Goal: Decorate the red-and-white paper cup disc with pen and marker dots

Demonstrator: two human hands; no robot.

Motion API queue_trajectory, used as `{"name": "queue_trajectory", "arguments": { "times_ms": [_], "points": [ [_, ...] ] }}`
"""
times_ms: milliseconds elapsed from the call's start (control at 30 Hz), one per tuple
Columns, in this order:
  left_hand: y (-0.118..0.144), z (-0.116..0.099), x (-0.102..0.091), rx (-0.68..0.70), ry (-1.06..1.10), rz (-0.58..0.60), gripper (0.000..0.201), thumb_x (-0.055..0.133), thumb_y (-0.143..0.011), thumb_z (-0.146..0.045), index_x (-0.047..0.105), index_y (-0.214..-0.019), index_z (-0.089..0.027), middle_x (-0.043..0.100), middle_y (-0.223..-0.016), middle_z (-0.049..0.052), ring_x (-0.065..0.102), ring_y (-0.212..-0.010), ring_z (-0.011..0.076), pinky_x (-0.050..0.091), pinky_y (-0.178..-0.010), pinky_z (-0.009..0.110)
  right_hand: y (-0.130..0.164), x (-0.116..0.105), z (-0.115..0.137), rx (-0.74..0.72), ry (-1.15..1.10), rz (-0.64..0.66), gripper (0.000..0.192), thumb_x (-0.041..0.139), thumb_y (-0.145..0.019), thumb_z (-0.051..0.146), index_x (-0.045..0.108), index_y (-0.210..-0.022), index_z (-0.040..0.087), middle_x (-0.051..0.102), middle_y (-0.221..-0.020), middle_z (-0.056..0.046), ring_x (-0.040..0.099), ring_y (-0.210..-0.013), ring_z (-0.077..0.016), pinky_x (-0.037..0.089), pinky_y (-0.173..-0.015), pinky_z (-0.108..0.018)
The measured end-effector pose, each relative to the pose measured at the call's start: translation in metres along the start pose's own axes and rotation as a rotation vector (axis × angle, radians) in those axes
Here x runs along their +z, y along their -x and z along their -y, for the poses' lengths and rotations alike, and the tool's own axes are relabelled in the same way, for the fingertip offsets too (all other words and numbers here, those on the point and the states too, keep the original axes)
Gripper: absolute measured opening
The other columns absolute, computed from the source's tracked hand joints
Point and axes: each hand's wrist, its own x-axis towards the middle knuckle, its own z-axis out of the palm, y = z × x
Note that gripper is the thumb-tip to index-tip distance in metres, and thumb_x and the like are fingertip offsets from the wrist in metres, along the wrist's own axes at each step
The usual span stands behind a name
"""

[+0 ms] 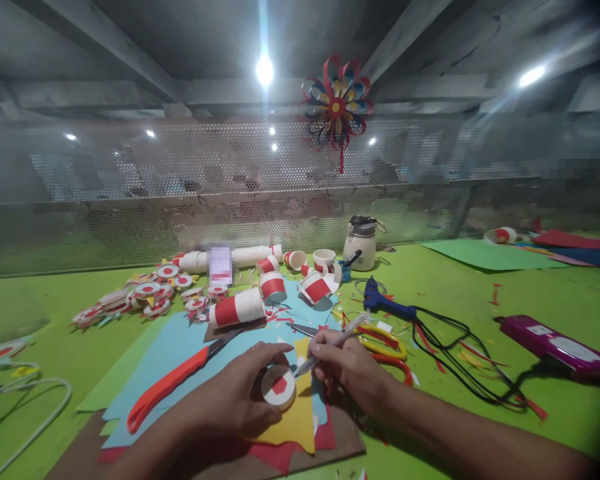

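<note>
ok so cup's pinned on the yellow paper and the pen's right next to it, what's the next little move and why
Probably run the pen tip around the cup's rim: the left hand presses it mouth-down on the yellow paper, and the right hand holds the tip at its edge.

Both forearms are bare, with no sleeves in view. The left hand [240,393] wears a thin ring on one finger; the right hand [350,367] shows no ring.

The left hand [235,393] covered part of the round cup piece [279,387]. The pen [330,343] tip was hidden behind it. A blurred patch [221,265] masked the stacked cups. Beyond the mesh screen [280,193], shapes stayed indistinct. The white cable [35,413] ran off the left edge.
</note>
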Motion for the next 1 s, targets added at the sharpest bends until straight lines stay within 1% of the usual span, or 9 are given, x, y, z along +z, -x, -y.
{"name": "queue_trajectory", "arguments": {
  "times_ms": [167, 367, 433, 500, 600, 667, 800, 900, 1000],
  "points": [
    [-0.001, 0.002, -0.001, 0.046, 0.002, 0.017, 0.082, 0.071, -0.066, -0.022, 0.049, -0.146, -0.027, 0.061, -0.138, 0.008, 0.059, -0.125, 0.0298, 0.049, -0.111, 0.044, -0.003, -0.003, -0.005, 0.004, -0.011, 0.028, 0.035, 0.079, -0.071, 0.048, 0.059, -0.074, 0.018, 0.058, -0.055, 0.004, 0.046, -0.047, -0.0076, 0.031, -0.049, -0.023],
    [0.0, 0.003, -0.002, 0.086, 0.069, 0.023, 0.081, 0.075, -0.069, -0.028, 0.047, -0.145, -0.023, 0.056, -0.143, 0.01, 0.057, -0.128, 0.0289, 0.047, -0.112, 0.043, -0.002, -0.007, -0.007, 0.024, -0.04, 0.047, 0.034, 0.08, -0.073, 0.045, 0.059, -0.076, 0.019, 0.058, -0.055, 0.004, 0.045, -0.045, -0.0075, 0.034, -0.047, -0.022],
    [0.0, 0.002, -0.004, 0.086, 0.042, 0.027, 0.082, 0.078, -0.07, -0.035, 0.047, -0.145, -0.022, 0.058, -0.138, 0.011, 0.059, -0.122, 0.03, 0.05, -0.107, 0.045, -0.001, -0.007, -0.006, 0.033, -0.042, 0.038, 0.033, 0.081, -0.073, 0.044, 0.059, -0.077, 0.019, 0.059, -0.055, 0.004, 0.046, -0.047, -0.0081, 0.036, -0.048, -0.023],
    [0.0, 0.0, -0.006, 0.07, -0.021, 0.023, 0.083, 0.077, -0.072, -0.038, 0.047, -0.147, -0.021, 0.057, -0.139, 0.012, 0.058, -0.122, 0.0314, 0.049, -0.106, 0.047, -0.001, -0.007, -0.005, 0.042, -0.038, 0.03, 0.033, 0.081, -0.074, 0.044, 0.061, -0.079, 0.019, 0.06, -0.058, 0.004, 0.047, -0.048, -0.0085, 0.037, -0.049, -0.023],
    [0.0, -0.002, -0.009, 0.057, -0.042, 0.017, 0.076, 0.073, -0.077, -0.038, 0.047, -0.146, -0.021, 0.056, -0.144, 0.011, 0.057, -0.127, 0.0301, 0.048, -0.108, 0.044, -0.001, -0.008, -0.003, 0.047, -0.028, 0.032, 0.034, 0.083, -0.073, 0.045, 0.063, -0.08, 0.019, 0.061, -0.061, 0.003, 0.049, -0.052, -0.0094, 0.038, -0.052, -0.024],
    [0.001, -0.003, -0.009, 0.06, -0.052, 0.025, 0.076, 0.073, -0.079, -0.039, 0.047, -0.148, -0.022, 0.054, -0.148, 0.011, 0.056, -0.128, 0.0301, 0.048, -0.108, 0.043, 0.0, -0.009, -0.002, 0.034, -0.014, 0.039, 0.034, 0.083, -0.075, 0.046, 0.064, -0.081, 0.019, 0.062, -0.066, 0.002, 0.051, -0.056, -0.0102, 0.039, -0.054, -0.024],
    [0.001, -0.002, -0.01, 0.058, -0.076, 0.058, 0.081, 0.073, -0.079, -0.04, 0.043, -0.152, -0.022, 0.055, -0.149, 0.011, 0.059, -0.125, 0.0312, 0.049, -0.105, 0.044, 0.003, -0.01, 0.0, -0.004, 0.063, 0.088, 0.03, 0.08, -0.08, 0.046, 0.067, -0.083, 0.018, 0.063, -0.07, 0.0, 0.054, -0.063, -0.012, 0.04, -0.059, -0.025],
    [0.0, 0.0, -0.01, 0.067, -0.071, 0.072, 0.081, 0.071, -0.081, -0.04, 0.041, -0.154, -0.022, 0.055, -0.149, 0.011, 0.06, -0.124, 0.0307, 0.05, -0.104, 0.044, 0.006, -0.01, 0.002, -0.027, 0.153, 0.133, 0.024, 0.077, -0.084, 0.041, 0.069, -0.083, 0.018, 0.061, -0.07, 0.001, 0.052, -0.063, -0.0112, 0.037, -0.057, -0.025],
    [0.001, 0.001, -0.01, 0.091, -0.073, 0.08, 0.079, 0.07, -0.082, -0.04, 0.041, -0.154, -0.022, 0.055, -0.15, 0.011, 0.058, -0.128, 0.0306, 0.049, -0.107, 0.043, 0.008, -0.009, 0.004, -0.012, 0.214, 0.174, 0.022, 0.076, -0.086, 0.039, 0.069, -0.082, 0.019, 0.06, -0.069, 0.002, 0.049, -0.061, -0.0106, 0.035, -0.053, -0.025]
  ]
}}
